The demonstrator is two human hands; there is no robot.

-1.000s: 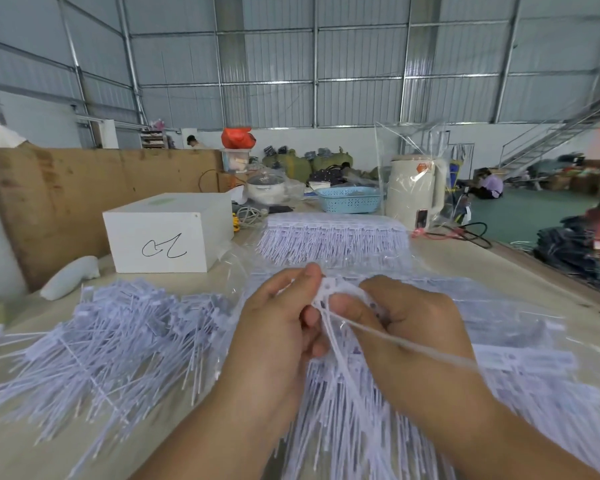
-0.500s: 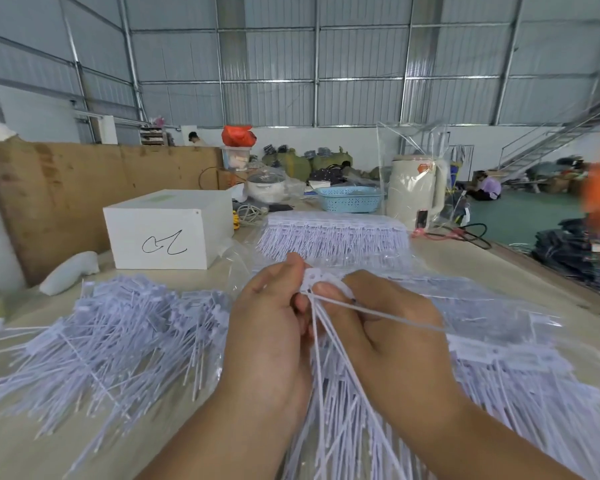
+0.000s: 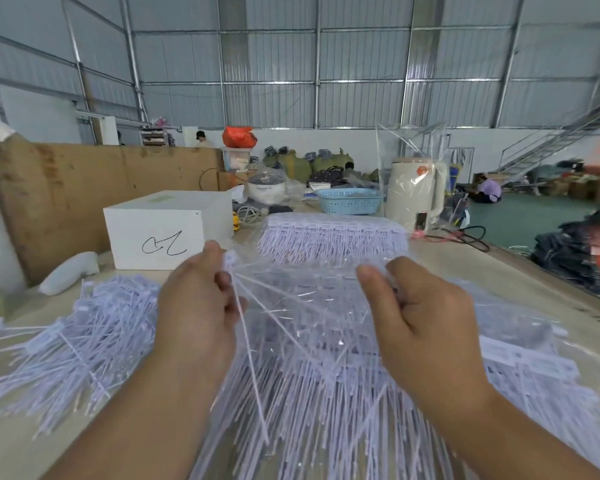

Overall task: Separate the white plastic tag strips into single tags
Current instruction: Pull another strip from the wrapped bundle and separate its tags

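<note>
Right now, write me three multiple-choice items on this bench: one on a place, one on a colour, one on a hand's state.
1. Where is the white box with the scribble?
A. left of the basket
B. right of the kettle
C. under the table

2. What colour is the basket?
A. red
B. light blue
C. black

3. What is the left hand doing?
A. lying flat on the table
B. lifting the box
C. pinching a few white tags

Key: 1 A, the box sits far left of the basket. 2 B, its lattice wall is light blue. 3 C, tag tails fan down from the fingers.
</note>
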